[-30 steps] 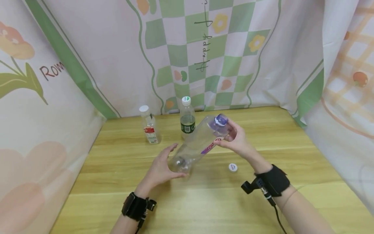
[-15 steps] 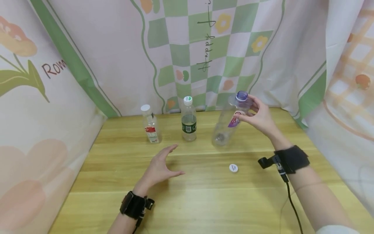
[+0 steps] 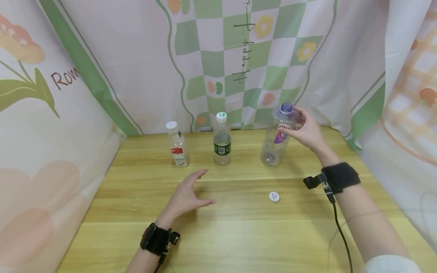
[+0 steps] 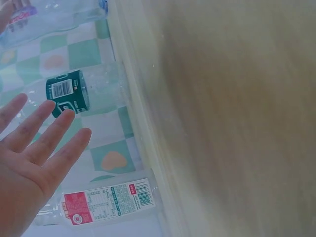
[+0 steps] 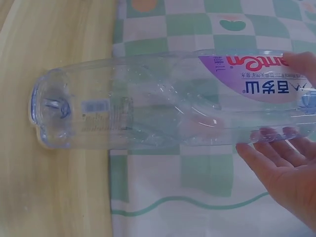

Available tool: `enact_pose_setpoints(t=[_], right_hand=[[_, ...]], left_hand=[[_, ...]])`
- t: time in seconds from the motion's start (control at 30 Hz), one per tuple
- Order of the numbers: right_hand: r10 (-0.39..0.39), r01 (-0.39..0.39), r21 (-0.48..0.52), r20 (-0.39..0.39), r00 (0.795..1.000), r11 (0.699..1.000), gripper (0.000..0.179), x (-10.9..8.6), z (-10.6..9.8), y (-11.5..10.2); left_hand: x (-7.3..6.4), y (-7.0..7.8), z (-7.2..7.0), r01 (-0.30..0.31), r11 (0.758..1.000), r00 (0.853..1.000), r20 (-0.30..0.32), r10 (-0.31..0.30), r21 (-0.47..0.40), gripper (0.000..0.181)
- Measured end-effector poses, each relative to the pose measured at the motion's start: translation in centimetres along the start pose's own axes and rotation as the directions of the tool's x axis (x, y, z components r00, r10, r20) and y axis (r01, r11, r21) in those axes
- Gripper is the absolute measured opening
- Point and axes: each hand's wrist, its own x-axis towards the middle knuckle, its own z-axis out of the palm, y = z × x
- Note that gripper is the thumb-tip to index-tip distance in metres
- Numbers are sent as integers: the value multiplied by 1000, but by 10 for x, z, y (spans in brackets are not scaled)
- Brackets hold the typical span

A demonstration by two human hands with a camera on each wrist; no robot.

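My right hand (image 3: 308, 131) grips a large clear plastic bottle (image 3: 271, 146) near its top, thumb on one side and fingers on the other. The bottle stands nearly upright at the back right, its base at the tabletop, with a purple-tinted neck and a pink and purple label (image 5: 256, 74). Over the front left of the table, my left hand (image 3: 184, 195) holds nothing, its thumb and fingers spread apart. Beyond it stand a bottle with a green label (image 3: 222, 149) and a smaller bottle with a red and white label (image 3: 178, 151), both white-capped.
A loose white bottle cap (image 3: 274, 196) lies on the wooden table (image 3: 239, 242), right of the middle. Patterned cloth (image 3: 136, 57) hangs behind the table and along both sides. A black cable (image 3: 341, 231) runs from the right wrist camera.
My right hand has carried the large bottle from a slant at the middle to the back right and stood it up. The left hand has come away from its base.
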Motion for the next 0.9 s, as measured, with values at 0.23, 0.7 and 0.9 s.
enact_pose_setpoints(t=[0.23, 0.7, 0.9], right_hand=[[-6, 6, -6, -8, 1000, 1000, 95, 1, 0, 5], [2, -1, 4, -15, 1000, 1000, 95, 4, 0, 9], [17, -17, -3, 2, 1000, 1000, 102, 5, 0, 11]], left_hand=[[-1, -1, 1, 9, 1000, 1000, 8, -9, 1, 101], [0, -2, 0, 19, 1000, 1000, 9, -19, 12, 99], [0, -2, 0, 27, 1000, 1000, 6, -27, 5, 95]])
